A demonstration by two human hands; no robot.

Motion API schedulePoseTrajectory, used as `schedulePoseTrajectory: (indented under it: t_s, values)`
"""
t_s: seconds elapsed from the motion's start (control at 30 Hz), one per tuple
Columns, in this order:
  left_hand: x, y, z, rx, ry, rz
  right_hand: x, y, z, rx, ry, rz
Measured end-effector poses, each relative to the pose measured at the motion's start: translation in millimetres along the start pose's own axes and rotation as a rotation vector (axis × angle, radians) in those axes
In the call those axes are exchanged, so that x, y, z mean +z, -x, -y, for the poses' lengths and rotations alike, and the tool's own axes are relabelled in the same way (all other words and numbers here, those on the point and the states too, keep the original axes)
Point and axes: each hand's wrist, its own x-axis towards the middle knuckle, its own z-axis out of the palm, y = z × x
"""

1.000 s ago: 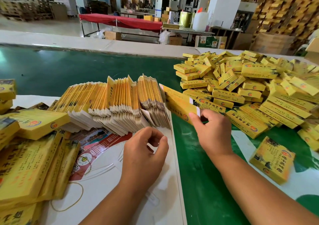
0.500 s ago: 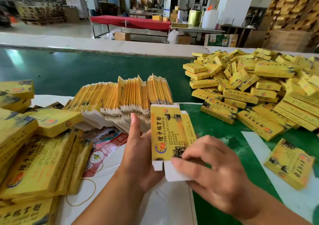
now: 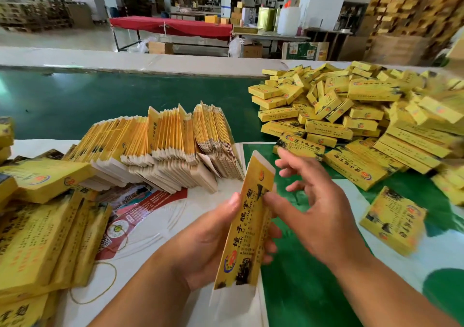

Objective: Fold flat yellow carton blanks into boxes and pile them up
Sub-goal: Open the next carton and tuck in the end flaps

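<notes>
My left hand [image 3: 211, 241] grips a yellow carton blank [image 3: 244, 228], thumb on its printed face and fingers behind it. The blank stands nearly on end, its white flaps at top and bottom. My right hand [image 3: 313, 201] touches the blank's right edge with the thumb, its other fingers spread and relaxed. A fanned row of flat blanks [image 3: 160, 148] lies just beyond my hands. A big heap of folded yellow boxes [image 3: 351, 116] covers the table at the right.
Bundles of flat yellow blanks [image 3: 42, 228] are stacked at the left. One folded box [image 3: 394, 221] lies alone at the right. White printed sheets [image 3: 140, 223] and a rubber band [image 3: 93, 286] lie on the green table [image 3: 100, 100].
A second ago my right hand pulled a blank from the fanned row. Both hands then brought it close, and it has turned from face-on to nearly edge-on in my left hand.
</notes>
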Motion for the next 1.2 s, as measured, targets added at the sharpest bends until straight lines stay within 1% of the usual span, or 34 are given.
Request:
schedulePoseTrajectory:
  t_s: [0.1,0.23,0.3,0.37,0.47,0.5,0.57,0.63,0.7,0.77,0.8,0.87,0.93,1.0,1.03,1.2]
  values:
    - [1.6,-1.9,2.1,-0.017,-0.054,-0.065,-1.3,0.3,0.4,0.036,-0.095,0.075]
    - [3.3,-3.2,0.1,0.076,-0.046,-0.143,-2.3,1.1,-2.4,0.138,-0.392,0.129]
    - [3.3,-1.8,-3.3,0.117,-0.065,-0.237,-5.3,-0.6,-8.0,0.196,-0.511,0.147]
    - [2.5,-0.5,-6.2,0.134,-0.153,-0.361,-10.1,-4.5,-11.8,0.229,-0.535,0.157]
    - [5.1,0.1,-8.1,0.151,-0.242,-0.458,-14.3,-7.1,-15.1,0.221,-0.463,0.153]
    - [6.7,0.3,-8.0,0.160,-0.273,-0.480,-14.8,-6.2,-15.2,0.191,-0.384,0.162]
    - [11.1,-0.3,-7.1,0.181,-0.314,-0.513,-13.4,-3.9,-14.4,0.084,-0.119,0.201]
    - [14.2,-1.2,-6.0,0.200,-0.302,-0.536,-10.3,-2.2,-13.1,0.010,0.093,0.242]
    - [15.1,-2.1,-4.6,0.191,-0.244,-0.560,-9.0,-1.8,-11.7,0.027,0.150,0.268]
    - [15.2,-2.6,-1.7,0.146,-0.073,-0.532,-7.8,-1.8,-9.8,0.029,0.150,0.277]
    - [16.4,-2.6,-0.3,0.103,0.047,-0.479,-6.9,-1.6,-9.0,0.021,0.152,0.277]
    - [19.7,-2.9,4.2,0.035,0.242,-0.317,-4.9,-0.9,-7.1,0.009,0.178,0.284]
    - [21.0,-2.6,8.0,0.037,0.334,-0.144,-3.4,0.1,-6.2,0.025,0.165,0.298]
    - [19.8,-2.2,8.7,0.059,0.342,-0.021,-2.8,0.3,-5.1,0.061,0.104,0.328]
    - [18.6,-1.7,7.9,0.056,0.323,-0.004,-2.7,0.6,-4.9,0.077,0.054,0.341]
    - [15.6,1.0,3.4,0.008,0.053,-0.136,-4.6,1.9,-1.0,0.156,-0.118,0.432]
